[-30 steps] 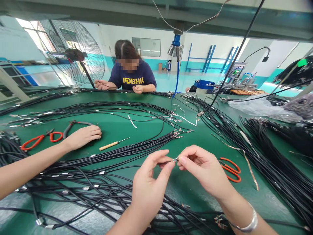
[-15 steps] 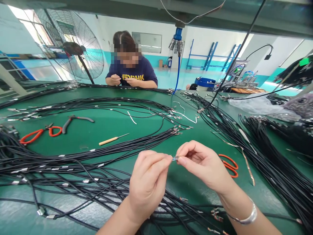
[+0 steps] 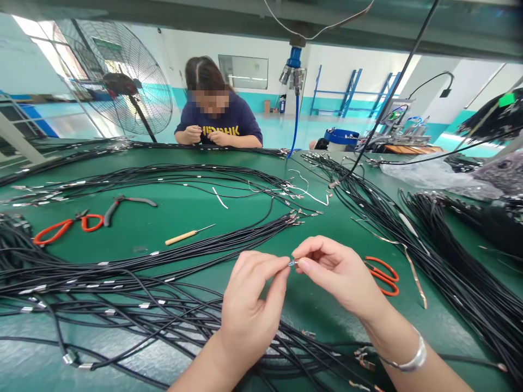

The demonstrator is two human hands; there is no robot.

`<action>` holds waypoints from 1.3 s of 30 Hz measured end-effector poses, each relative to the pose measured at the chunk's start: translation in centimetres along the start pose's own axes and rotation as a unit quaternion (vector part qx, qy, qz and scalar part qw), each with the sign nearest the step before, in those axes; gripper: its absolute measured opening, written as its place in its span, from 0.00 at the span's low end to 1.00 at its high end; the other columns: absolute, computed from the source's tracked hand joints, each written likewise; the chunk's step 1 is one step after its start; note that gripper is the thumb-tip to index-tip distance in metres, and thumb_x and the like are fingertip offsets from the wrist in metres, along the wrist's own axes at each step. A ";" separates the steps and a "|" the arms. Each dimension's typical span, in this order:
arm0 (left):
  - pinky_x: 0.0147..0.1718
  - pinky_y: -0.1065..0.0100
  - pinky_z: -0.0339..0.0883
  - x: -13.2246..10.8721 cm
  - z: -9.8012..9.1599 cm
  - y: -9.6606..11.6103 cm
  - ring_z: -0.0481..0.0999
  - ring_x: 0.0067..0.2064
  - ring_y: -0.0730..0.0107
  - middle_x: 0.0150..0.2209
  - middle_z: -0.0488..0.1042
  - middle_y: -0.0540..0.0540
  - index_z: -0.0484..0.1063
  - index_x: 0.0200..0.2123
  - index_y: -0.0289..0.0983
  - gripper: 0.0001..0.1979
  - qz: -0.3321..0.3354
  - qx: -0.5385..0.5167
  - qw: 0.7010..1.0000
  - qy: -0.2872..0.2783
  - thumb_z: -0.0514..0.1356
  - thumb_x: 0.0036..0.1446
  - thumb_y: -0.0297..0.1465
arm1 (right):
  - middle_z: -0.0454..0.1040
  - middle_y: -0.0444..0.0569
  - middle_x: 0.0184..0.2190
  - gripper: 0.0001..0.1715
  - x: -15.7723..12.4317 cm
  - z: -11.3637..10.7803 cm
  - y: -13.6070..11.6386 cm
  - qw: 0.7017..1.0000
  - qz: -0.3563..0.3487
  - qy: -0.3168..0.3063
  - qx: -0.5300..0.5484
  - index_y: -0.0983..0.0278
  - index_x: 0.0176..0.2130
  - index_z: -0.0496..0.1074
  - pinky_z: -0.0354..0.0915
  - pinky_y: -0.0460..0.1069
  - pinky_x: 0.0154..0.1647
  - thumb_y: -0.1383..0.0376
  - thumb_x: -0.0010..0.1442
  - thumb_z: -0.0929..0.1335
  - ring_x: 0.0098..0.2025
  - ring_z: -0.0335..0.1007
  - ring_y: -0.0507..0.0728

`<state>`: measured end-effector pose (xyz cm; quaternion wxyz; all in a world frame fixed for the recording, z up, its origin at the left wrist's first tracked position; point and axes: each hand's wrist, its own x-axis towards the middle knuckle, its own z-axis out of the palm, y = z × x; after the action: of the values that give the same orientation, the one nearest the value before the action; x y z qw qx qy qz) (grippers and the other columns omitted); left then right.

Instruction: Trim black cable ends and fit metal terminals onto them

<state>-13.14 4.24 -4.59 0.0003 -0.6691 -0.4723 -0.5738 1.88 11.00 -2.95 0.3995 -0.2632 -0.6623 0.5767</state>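
Note:
My left hand point(image 3: 251, 305) and my right hand point(image 3: 337, 272) meet above the table, fingertips close together. Between them is a small shiny piece point(image 3: 293, 263), bluish and silvery, too small to name surely; it resembles the metal ends of the cables nearby. My left thumb and forefinger pinch its left side, and my right thumb and fingers close on its right side. Beneath both hands runs a bundle of black cables point(image 3: 163, 313) with silvery tags. Red-handled scissors or pliers point(image 3: 384, 275) lie partly hidden behind my right wrist, which wears a silver bangle point(image 3: 412, 359).
On the green table point(image 3: 241, 226) lie red-handled cutters point(image 3: 55, 231), grey-handled pliers point(image 3: 122, 202) and a wooden-handled pick point(image 3: 182, 237). More black cable bundles point(image 3: 461, 261) cover the right side. A copper strip point(image 3: 414, 275) lies there too. Across the table sits a co-worker point(image 3: 223, 117).
My left thumb and fingers have opened up a little below the pinch, showing a gap. Both hands stay around the small piece. The co-worker's hands have drawn closer together.

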 end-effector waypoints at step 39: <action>0.34 0.70 0.69 -2.8 -1.3 2.5 0.74 0.33 0.69 0.30 0.76 0.46 0.78 0.32 0.37 0.08 -0.368 -0.254 0.894 -0.022 0.62 0.55 0.35 | 0.72 0.44 0.24 0.16 -1.8 1.2 -1.1 0.989 0.105 0.085 0.059 0.66 0.28 0.69 0.60 0.44 0.26 0.56 0.55 0.71 0.25 0.65 0.49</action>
<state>-12.30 0.40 -4.91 -0.3909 -0.4371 -0.5227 -0.6188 2.03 8.66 -2.35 0.4065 -0.3554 -0.5592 0.6291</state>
